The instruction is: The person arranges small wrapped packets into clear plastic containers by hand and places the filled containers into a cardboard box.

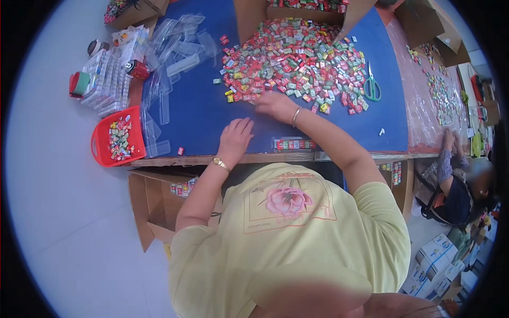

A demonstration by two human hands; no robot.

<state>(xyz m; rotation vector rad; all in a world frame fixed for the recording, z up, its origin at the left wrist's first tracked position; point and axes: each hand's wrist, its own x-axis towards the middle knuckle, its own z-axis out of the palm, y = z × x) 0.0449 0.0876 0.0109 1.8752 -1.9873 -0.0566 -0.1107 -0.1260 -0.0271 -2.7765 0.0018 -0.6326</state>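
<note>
Workshop, blue worktable (193,114), heaped small pieces (297,61), cardboard boxes (421,24) (a co-worker (456,191) nearby)

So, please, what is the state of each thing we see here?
Right hand: at the packets' near edge, grip unclear
Left hand: palm down, fingers loosely extended
Printed packets: loose, heaped
Clear case near edge: holding a packet row
Red scoop: partly filled
Green-handled scissors: lying flat, blades look closed
Far cardboard box: open, packets inside
Loose clear cases: heaped, seemingly empty

The bright view bows toward black edges.
</note>
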